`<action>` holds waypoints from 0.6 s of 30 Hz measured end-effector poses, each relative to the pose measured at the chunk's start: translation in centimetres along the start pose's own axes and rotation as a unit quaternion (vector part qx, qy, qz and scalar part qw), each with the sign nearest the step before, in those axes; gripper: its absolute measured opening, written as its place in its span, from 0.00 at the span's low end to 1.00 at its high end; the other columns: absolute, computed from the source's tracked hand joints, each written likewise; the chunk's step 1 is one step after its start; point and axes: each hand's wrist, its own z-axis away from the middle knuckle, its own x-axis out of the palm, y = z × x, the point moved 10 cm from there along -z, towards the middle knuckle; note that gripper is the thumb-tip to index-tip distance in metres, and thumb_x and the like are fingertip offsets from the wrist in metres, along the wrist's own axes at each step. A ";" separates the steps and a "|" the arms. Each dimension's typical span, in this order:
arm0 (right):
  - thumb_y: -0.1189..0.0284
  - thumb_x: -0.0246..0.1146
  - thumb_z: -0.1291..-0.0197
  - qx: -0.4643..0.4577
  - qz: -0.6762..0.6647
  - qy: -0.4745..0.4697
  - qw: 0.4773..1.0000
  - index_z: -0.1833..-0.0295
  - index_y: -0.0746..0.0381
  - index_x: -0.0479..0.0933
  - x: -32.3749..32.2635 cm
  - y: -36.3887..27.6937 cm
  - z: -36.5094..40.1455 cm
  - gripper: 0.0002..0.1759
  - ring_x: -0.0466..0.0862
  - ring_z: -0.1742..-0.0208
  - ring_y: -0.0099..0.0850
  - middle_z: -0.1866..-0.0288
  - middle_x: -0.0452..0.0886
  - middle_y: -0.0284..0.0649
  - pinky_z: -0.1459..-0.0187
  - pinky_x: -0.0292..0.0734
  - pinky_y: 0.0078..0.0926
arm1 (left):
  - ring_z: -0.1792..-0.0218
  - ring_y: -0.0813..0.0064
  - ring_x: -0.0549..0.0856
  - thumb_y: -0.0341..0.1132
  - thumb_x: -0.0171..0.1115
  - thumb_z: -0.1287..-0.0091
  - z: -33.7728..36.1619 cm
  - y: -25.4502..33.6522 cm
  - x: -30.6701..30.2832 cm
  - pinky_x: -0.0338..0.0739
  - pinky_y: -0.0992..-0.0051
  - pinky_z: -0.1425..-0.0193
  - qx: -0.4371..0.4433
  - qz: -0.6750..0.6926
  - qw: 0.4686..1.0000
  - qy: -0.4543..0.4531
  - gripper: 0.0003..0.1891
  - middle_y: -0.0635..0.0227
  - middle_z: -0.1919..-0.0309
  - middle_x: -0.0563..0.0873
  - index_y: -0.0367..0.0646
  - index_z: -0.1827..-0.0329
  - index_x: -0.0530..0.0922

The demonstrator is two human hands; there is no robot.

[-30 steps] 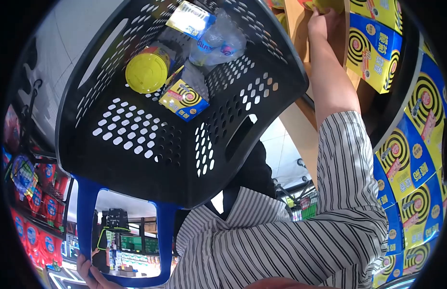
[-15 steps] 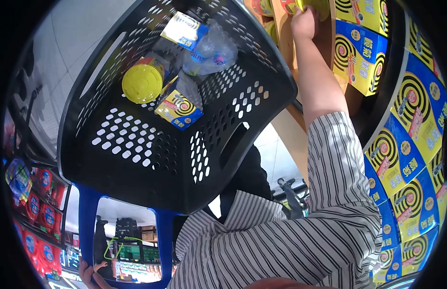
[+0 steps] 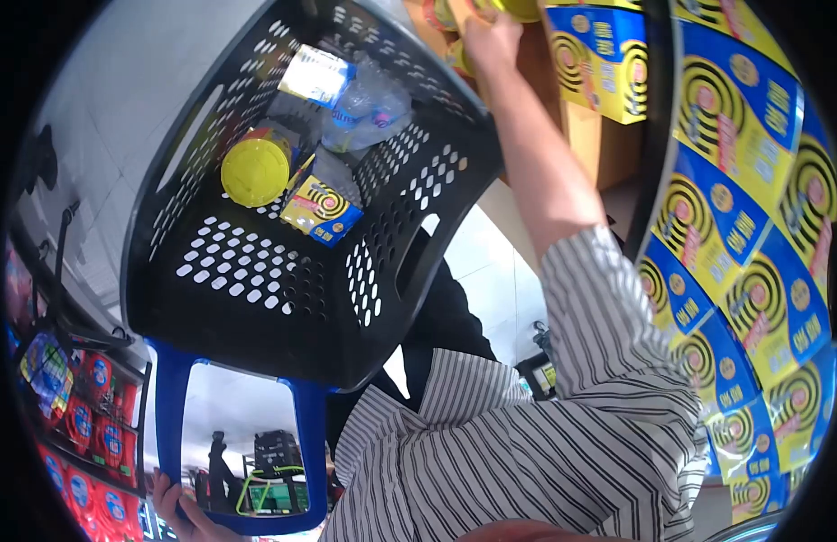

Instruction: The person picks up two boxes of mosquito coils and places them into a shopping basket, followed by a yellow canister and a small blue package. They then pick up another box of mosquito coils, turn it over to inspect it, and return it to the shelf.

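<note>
My left hand [image 3: 186, 513] is closed round the lower corner of the blue handle [image 3: 308, 452] of a black basket [image 3: 247, 339]. At the top edge of the view, my right hand [image 3: 492, 41] is among yellow round containers [image 3: 520, 7] on a wooden shelf; its fingertips are too hidden to show whether it grips one. Inside the basket lie a yellow-lidded tub [image 3: 255, 172], a yellow and blue box [image 3: 321, 210], a white and blue box [image 3: 316, 76] and a clear plastic-wrapped pack [image 3: 369, 108].
Yellow and blue boxes [image 3: 608, 63] stand on the shelf right of my right hand. A curved display of similar packs [image 3: 707, 208] fills the right side. Red packs [image 3: 102, 434] hang at the lower left. A pale tiled floor [image 3: 102, 163] shows beyond the basket.
The view has shifted, so the shelf, boxes and my right arm appear further left. My right hand is still at the shelf, and my left hand remains on the handle.
</note>
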 end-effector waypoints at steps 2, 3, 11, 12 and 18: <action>0.61 0.64 0.48 -0.068 0.076 -0.042 0.994 0.56 0.65 0.81 -0.7 -0.3 2.8 0.19 0.83 0.53 0.45 0.55 0.82 0.52 0.51 0.77 0.36 | 0.43 0.63 0.75 0.28 0.49 0.29 -0.1 1.4 0.2 0.64 0.64 0.34 0.053 -0.010 0.999 -0.010 0.06 0.59 0.48 0.78 0.35 0.56 0.74; 0.63 0.61 0.44 -0.091 0.048 -0.037 0.994 0.59 0.60 0.82 -2.4 -1.6 4.8 0.13 0.74 0.42 0.48 0.56 0.81 0.48 0.43 0.69 0.38 | 0.43 0.63 0.75 0.28 0.50 0.29 0.2 2.0 0.2 0.65 0.64 0.35 0.048 -0.009 0.999 0.002 0.06 0.59 0.48 0.78 0.35 0.56 0.74; 0.76 0.61 0.46 -0.259 0.023 -0.052 0.964 0.69 0.61 0.79 -16.1 -10.0 23.4 0.02 0.79 0.62 0.44 0.67 0.81 0.44 0.58 0.72 0.38 | 0.38 0.54 0.73 0.22 0.54 0.36 2.4 5.9 0.4 0.62 0.58 0.32 0.164 0.071 0.984 0.025 0.07 0.58 0.51 0.79 0.37 0.57 0.76; 0.72 0.60 0.43 -0.252 0.137 -0.102 0.953 0.67 0.61 0.80 -15.6 -8.0 25.8 0.05 0.79 0.60 0.45 0.65 0.82 0.46 0.55 0.73 0.39 | 0.39 0.54 0.73 0.27 0.57 0.38 2.9 6.8 0.3 0.59 0.55 0.31 0.205 0.047 0.977 0.033 0.07 0.61 0.53 0.80 0.40 0.57 0.77; 0.58 0.55 0.41 0.002 0.121 -0.280 0.953 0.58 0.60 0.80 -20.6 1.5 44.8 0.17 0.82 0.55 0.48 0.59 0.83 0.51 0.51 0.75 0.41 | 0.65 0.62 0.82 0.41 0.62 0.43 7.6 11.8 2.6 0.62 0.53 0.37 0.438 -0.173 0.878 -0.083 0.12 0.66 0.77 0.83 0.46 0.80 0.79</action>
